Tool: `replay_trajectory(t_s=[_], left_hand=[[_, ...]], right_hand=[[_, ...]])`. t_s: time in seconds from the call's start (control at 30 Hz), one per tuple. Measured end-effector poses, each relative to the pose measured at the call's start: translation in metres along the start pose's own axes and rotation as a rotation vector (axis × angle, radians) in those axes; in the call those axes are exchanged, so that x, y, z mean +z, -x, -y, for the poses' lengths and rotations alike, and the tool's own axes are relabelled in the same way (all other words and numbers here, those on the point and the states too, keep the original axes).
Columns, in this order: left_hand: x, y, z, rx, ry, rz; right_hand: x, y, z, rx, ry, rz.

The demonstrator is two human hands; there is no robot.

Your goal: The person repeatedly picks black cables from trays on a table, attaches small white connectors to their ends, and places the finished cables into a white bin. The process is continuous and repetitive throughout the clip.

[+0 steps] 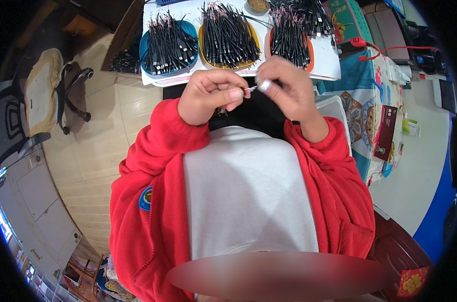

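My left hand [213, 94] is closed, with thumb and forefinger pinching a thin cable end with pink and pale wires [247, 91]. Facing it, my right hand [287, 90] is curled and blurred by motion, its fingertips at the pale tip of the same wires. Something white is wrapped round a digit of that hand. Most of the held cable is hidden by my left fingers. Just beyond the hands, black cables with pinkish ends lie bunched on a blue tray [190, 29], a yellow tray [203, 50] and an orange tray [311, 60].
The trays stand on a white-covered table [160, 79], with a small round bowl [258, 5] at its far edge. More black cables lie at the far right. A patterned cloth [356, 108] covers a surface to the right. A chair [42, 93] stands at the left.
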State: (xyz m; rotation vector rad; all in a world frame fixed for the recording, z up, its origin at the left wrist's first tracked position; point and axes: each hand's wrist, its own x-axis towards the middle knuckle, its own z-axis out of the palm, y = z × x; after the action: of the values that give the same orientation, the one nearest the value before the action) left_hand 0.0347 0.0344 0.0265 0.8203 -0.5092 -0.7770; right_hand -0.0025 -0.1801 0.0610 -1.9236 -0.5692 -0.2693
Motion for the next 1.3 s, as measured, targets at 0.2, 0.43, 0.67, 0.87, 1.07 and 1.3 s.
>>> replay_trajectory(t_s=[0.2,0.43,0.67,0.87,1.07,1.3], left_hand=[[-0.003,0.001,0.004,0.067,0.15,-0.056],[-0.004,-0.004,0.005,0.107,0.092,-0.013],[0.0,0.004,-0.008,0.09,-0.234,-0.016],[0.003,0.004,-0.009,0.15,-0.335,0.0],[0.002,0.011,-0.01,0.223,-0.348,-0.033],[0.001,0.004,0.004,0.138,-0.011,-0.014]], right_hand=[[-0.014,0.003,0.005,0.049,0.218,0.055],[0.004,-0.008,0.013,-0.114,0.118,0.026],[0.0,-0.008,0.015,0.084,-0.091,0.146],[0.002,-0.005,0.011,0.2,-0.271,0.226],[-0.003,-0.003,0.014,0.261,0.176,-0.005],[-0.001,-0.007,0.024,-0.29,0.292,0.025]])
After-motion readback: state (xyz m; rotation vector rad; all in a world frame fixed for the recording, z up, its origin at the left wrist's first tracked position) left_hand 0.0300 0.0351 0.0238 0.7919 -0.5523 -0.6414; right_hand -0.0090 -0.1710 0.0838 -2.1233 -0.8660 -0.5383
